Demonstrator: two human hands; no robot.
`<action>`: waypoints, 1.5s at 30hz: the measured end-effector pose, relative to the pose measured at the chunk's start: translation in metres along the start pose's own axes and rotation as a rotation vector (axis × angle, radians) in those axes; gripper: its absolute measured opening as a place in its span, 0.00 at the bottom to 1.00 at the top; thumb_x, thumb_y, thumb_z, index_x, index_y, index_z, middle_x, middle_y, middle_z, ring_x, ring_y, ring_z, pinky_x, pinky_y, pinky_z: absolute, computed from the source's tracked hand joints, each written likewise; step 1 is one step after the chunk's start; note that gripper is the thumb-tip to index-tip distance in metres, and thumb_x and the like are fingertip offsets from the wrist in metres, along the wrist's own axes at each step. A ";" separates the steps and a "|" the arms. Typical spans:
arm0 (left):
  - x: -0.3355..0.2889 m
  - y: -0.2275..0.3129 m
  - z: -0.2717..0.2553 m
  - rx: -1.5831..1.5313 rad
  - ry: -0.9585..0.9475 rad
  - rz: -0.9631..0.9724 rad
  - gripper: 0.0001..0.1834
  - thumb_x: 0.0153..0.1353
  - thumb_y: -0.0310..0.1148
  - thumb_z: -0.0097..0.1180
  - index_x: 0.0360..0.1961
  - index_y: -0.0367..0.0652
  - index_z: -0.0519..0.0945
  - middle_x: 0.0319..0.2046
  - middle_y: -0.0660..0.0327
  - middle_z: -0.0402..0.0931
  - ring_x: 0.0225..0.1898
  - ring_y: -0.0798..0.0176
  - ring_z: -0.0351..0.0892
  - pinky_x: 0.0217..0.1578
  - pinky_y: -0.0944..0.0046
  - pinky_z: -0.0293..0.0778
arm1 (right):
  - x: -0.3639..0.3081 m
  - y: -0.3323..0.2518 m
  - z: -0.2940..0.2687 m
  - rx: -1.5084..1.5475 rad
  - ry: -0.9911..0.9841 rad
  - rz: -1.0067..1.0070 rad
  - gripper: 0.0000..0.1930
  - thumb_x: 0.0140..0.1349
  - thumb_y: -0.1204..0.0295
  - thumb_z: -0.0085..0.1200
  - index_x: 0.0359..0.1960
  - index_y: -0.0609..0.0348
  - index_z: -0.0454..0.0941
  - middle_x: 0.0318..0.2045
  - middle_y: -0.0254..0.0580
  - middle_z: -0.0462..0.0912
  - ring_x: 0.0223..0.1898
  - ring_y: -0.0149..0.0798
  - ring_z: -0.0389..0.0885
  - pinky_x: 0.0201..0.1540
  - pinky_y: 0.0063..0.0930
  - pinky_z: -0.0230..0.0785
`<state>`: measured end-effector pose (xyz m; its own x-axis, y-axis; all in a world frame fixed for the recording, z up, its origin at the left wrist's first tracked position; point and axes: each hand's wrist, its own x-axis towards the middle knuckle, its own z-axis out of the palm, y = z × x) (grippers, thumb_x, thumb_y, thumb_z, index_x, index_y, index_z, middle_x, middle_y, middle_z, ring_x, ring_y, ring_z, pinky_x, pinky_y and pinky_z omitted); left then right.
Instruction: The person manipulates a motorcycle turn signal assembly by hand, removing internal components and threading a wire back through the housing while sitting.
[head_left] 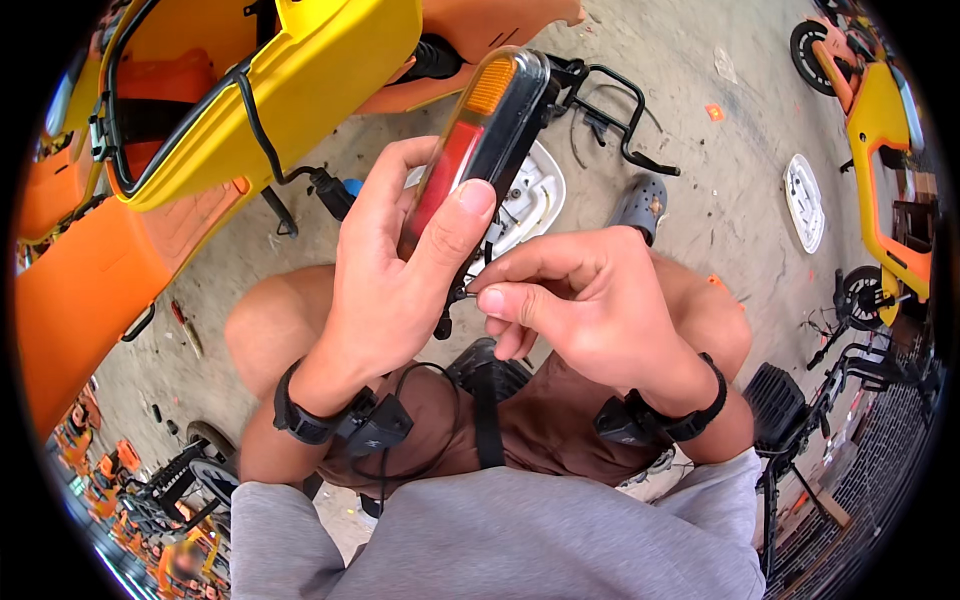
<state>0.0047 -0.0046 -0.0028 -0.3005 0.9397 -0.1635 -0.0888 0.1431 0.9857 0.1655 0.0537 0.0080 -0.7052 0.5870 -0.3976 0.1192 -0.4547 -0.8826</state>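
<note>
A long tail light (481, 133) with an orange and red lens and a black housing is held up at a tilt in front of me. My left hand (392, 255) is wrapped round it, thumb on the near side and fingers behind the lens. At its lower end, my right hand (585, 300) is closed, thumb and forefinger pinched at a small dark fitting (460, 294). What lies between these fingertips is too small to make out. Part of a white plastic shell (543, 190) shows on the ground behind the light.
A yellow and orange scooter body (290, 95) stands close on my left. Beyond the light is a black tubular frame (635, 110). Another white shell (803, 203) and a yellow-orange scooter (873, 170) are at right. A red-handled tool (186, 328) lies on the left floor.
</note>
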 end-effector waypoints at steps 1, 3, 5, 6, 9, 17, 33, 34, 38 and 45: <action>-0.001 0.001 0.000 -0.008 0.012 0.006 0.22 0.66 0.39 0.58 0.53 0.34 0.69 0.30 0.63 0.76 0.30 0.77 0.70 0.28 0.75 0.66 | 0.001 -0.001 -0.001 0.025 -0.020 0.027 0.06 0.61 0.80 0.56 0.35 0.72 0.82 0.23 0.43 0.83 0.20 0.30 0.81 0.24 0.21 0.74; -0.002 0.003 0.002 -0.013 0.029 0.036 0.22 0.66 0.38 0.57 0.53 0.35 0.69 0.30 0.64 0.75 0.30 0.78 0.69 0.28 0.76 0.66 | 0.001 -0.005 -0.003 0.072 -0.061 0.083 0.07 0.63 0.78 0.55 0.36 0.73 0.81 0.24 0.44 0.83 0.21 0.32 0.82 0.25 0.21 0.76; -0.003 0.002 0.001 -0.049 0.029 0.059 0.22 0.66 0.38 0.57 0.53 0.35 0.68 0.31 0.64 0.75 0.29 0.78 0.68 0.28 0.76 0.66 | 0.003 -0.005 -0.004 0.172 -0.109 0.139 0.09 0.64 0.76 0.56 0.37 0.73 0.81 0.24 0.45 0.83 0.21 0.32 0.82 0.25 0.22 0.77; -0.003 0.002 0.000 -0.057 0.019 0.061 0.22 0.66 0.38 0.57 0.54 0.34 0.68 0.31 0.65 0.75 0.29 0.78 0.68 0.28 0.76 0.65 | 0.004 -0.004 -0.005 0.223 -0.132 0.168 0.10 0.64 0.75 0.56 0.38 0.73 0.81 0.24 0.45 0.83 0.22 0.32 0.83 0.25 0.23 0.77; -0.003 0.001 -0.002 -0.090 0.000 0.066 0.23 0.66 0.37 0.57 0.55 0.34 0.67 0.30 0.65 0.75 0.29 0.79 0.68 0.28 0.76 0.66 | 0.006 0.001 -0.009 0.319 -0.188 0.214 0.12 0.63 0.71 0.58 0.39 0.72 0.80 0.25 0.45 0.83 0.22 0.34 0.83 0.25 0.23 0.78; -0.005 0.013 -0.003 -0.122 -0.120 0.041 0.25 0.66 0.38 0.57 0.57 0.33 0.66 0.29 0.64 0.75 0.27 0.78 0.72 0.25 0.76 0.69 | 0.015 0.010 -0.019 0.484 -0.374 0.348 0.11 0.63 0.69 0.58 0.32 0.67 0.81 0.22 0.41 0.81 0.20 0.33 0.82 0.22 0.22 0.76; -0.004 0.010 -0.003 -0.236 -0.175 0.005 0.21 0.69 0.39 0.53 0.55 0.36 0.67 0.32 0.64 0.75 0.28 0.79 0.70 0.25 0.77 0.66 | 0.016 0.020 -0.015 0.457 -0.389 0.175 0.12 0.63 0.69 0.59 0.34 0.69 0.81 0.21 0.40 0.80 0.18 0.30 0.77 0.21 0.22 0.70; -0.004 0.011 -0.002 -0.246 -0.168 -0.004 0.21 0.69 0.39 0.53 0.55 0.36 0.67 0.32 0.64 0.75 0.28 0.79 0.70 0.25 0.77 0.66 | 0.016 0.022 -0.014 0.483 -0.398 0.178 0.12 0.63 0.69 0.59 0.34 0.69 0.81 0.21 0.40 0.79 0.18 0.30 0.76 0.21 0.22 0.69; -0.004 0.011 -0.002 -0.260 -0.176 0.007 0.21 0.69 0.39 0.53 0.55 0.36 0.67 0.32 0.64 0.75 0.28 0.79 0.70 0.25 0.77 0.66 | 0.017 0.024 -0.013 0.565 -0.430 0.201 0.11 0.64 0.69 0.58 0.36 0.69 0.80 0.21 0.40 0.79 0.17 0.29 0.74 0.21 0.21 0.67; -0.003 0.011 -0.004 -0.263 -0.184 0.016 0.20 0.69 0.39 0.53 0.55 0.36 0.68 0.31 0.65 0.75 0.28 0.80 0.70 0.25 0.77 0.66 | 0.017 0.027 -0.012 0.651 -0.468 0.233 0.11 0.66 0.69 0.55 0.37 0.69 0.79 0.21 0.38 0.77 0.17 0.27 0.71 0.22 0.19 0.64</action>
<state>0.0009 -0.0069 0.0084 -0.1290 0.9851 -0.1139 -0.3349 0.0648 0.9400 0.1650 0.0597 -0.0260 -0.9472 0.1559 -0.2800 -0.0282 -0.9109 -0.4117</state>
